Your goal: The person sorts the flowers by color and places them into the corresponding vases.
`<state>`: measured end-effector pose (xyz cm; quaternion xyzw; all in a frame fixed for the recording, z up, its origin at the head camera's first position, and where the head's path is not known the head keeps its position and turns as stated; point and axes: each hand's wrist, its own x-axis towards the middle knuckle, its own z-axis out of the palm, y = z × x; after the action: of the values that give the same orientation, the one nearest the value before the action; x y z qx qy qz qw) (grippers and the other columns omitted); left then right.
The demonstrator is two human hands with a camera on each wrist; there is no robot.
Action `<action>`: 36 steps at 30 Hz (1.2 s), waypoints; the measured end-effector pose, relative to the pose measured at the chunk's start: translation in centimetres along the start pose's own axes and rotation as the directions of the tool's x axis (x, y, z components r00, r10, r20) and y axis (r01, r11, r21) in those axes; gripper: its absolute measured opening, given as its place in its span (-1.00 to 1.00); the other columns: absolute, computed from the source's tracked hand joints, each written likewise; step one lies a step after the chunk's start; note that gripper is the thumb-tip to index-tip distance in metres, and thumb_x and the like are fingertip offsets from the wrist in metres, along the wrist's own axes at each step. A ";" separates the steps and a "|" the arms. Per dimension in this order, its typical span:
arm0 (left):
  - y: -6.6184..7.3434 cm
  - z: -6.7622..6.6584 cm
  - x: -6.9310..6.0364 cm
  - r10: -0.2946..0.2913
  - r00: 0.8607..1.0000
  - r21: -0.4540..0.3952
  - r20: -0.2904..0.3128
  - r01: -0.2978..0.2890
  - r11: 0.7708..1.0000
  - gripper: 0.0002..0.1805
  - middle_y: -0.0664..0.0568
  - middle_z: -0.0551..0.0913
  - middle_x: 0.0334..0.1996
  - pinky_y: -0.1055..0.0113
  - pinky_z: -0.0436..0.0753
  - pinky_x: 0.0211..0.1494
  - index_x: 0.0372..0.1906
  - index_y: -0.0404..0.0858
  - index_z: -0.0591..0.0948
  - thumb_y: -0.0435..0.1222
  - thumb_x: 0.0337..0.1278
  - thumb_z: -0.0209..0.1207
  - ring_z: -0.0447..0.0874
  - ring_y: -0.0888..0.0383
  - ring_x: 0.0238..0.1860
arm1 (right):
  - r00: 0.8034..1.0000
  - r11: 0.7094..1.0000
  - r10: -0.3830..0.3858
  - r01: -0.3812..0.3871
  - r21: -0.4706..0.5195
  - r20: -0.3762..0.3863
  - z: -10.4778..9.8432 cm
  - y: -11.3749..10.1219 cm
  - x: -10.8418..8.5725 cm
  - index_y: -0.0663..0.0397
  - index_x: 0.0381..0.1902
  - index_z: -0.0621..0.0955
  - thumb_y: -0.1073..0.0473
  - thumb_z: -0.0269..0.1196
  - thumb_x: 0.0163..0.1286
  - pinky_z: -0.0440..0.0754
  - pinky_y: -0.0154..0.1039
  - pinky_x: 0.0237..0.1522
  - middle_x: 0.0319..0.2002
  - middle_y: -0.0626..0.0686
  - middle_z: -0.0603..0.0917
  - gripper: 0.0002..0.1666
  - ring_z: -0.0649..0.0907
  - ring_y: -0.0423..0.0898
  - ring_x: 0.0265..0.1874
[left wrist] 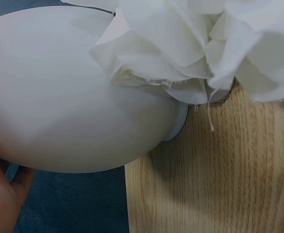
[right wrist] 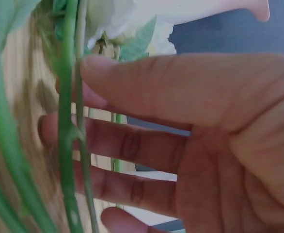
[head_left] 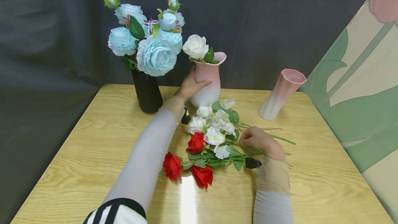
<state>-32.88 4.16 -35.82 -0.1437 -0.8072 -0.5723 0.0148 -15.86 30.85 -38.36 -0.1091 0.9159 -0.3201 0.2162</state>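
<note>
My left hand (head_left: 190, 86) grips the pink-and-white vase (head_left: 207, 78), thumb across its front; one white rose (head_left: 196, 47) stands in its mouth. In the left wrist view the vase's pale body (left wrist: 74, 97) fills much of the picture, with part of the hand (left wrist: 4, 199) at its lower left. My right hand (head_left: 262, 142) is over the stems of the white flowers (head_left: 214, 136). Seen from the right wrist, the fingers of that hand (right wrist: 195, 136) pass behind two green stems (right wrist: 66, 121), and the thumb tip lies against the thinner one.
Red roses (head_left: 202, 175) lie at the front of the white flowers on the wooden table (head_left: 93, 148). A dark vase (head_left: 147, 92) of pale blue flowers (head_left: 158, 56) stands at the back left. To the right stands a slim pink-and-white vase (head_left: 280, 96). Dark cloth hangs behind.
</note>
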 end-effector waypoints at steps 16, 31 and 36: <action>-0.3 0.1 0.0 0.009 1.000 0.000 0.009 -0.009 1.000 -0.10 -0.19 0.45 0.30 0.12 0.45 0.41 0.45 -0.27 0.15 -0.10 0.14 0.38 0.46 -0.05 0.30 | 0.997 0.998 -0.036 0.032 -0.056 -0.072 0.2 0.0 -0.1 0.19 -0.40 0.64 0.36 0.30 0.28 0.48 -0.24 -0.32 -0.42 0.02 0.63 -0.95 0.50 -0.12 -0.40; -0.3 -0.2 0.1 0.030 1.000 -0.014 -0.007 -0.030 0.999 -0.12 -0.19 0.45 0.30 0.13 0.44 0.41 0.45 -0.30 0.15 -0.15 0.15 0.37 0.46 -0.05 0.29 | 0.995 0.995 -0.089 0.087 -0.048 -0.036 -0.4 -0.9 0.1 0.20 -0.44 0.61 0.43 0.28 0.29 0.44 -0.23 -0.36 -0.46 0.03 0.59 -0.88 0.46 -0.11 -0.45; -0.2 -0.2 0.3 0.031 0.999 0.001 -0.006 -0.031 1.000 -0.12 -0.20 0.46 0.29 0.15 0.45 0.40 0.44 -0.30 0.16 -0.14 0.14 0.37 0.47 -0.05 0.29 | 0.995 0.995 -0.093 0.093 -0.025 -0.021 -0.7 -1.2 -0.3 0.21 -0.43 0.58 0.43 0.26 0.31 0.43 -0.22 -0.37 -0.46 0.04 0.57 -0.87 0.45 -0.10 -0.46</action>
<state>-33.23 3.95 -35.92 -0.1545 -0.8050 -0.5721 0.0265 -15.85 30.38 -36.97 -0.1507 0.9160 -0.3199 0.1895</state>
